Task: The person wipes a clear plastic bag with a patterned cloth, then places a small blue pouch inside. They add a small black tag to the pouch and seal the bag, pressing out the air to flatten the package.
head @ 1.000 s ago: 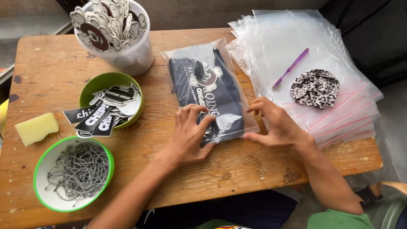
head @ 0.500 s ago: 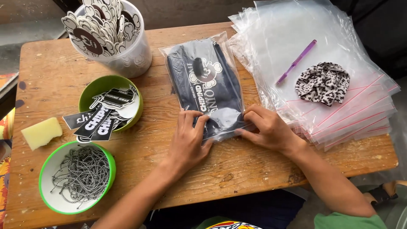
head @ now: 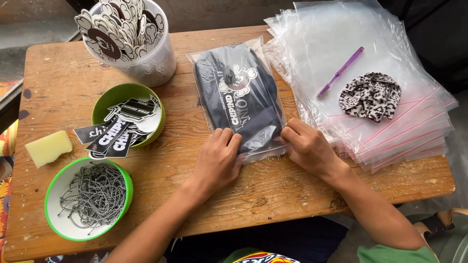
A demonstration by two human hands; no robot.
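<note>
Both hands, left point(head: 218, 158) and right point(head: 307, 146), are lying open and pressing flat on the near edge of a crinkly clear bag point(head: 239, 97) holding dark folded cloth on the rough wooden table point(head: 273, 187).

Glossy clear plastic bag point(head: 237, 95) over matt dark cloth, on rough worn wooden table point(head: 292, 190)

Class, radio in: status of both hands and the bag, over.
Left hand and right hand flat on near edge of clear bag holding dark folded garment. Nothing gripped. Stack of empty bags alongside, not obstructing.
</note>
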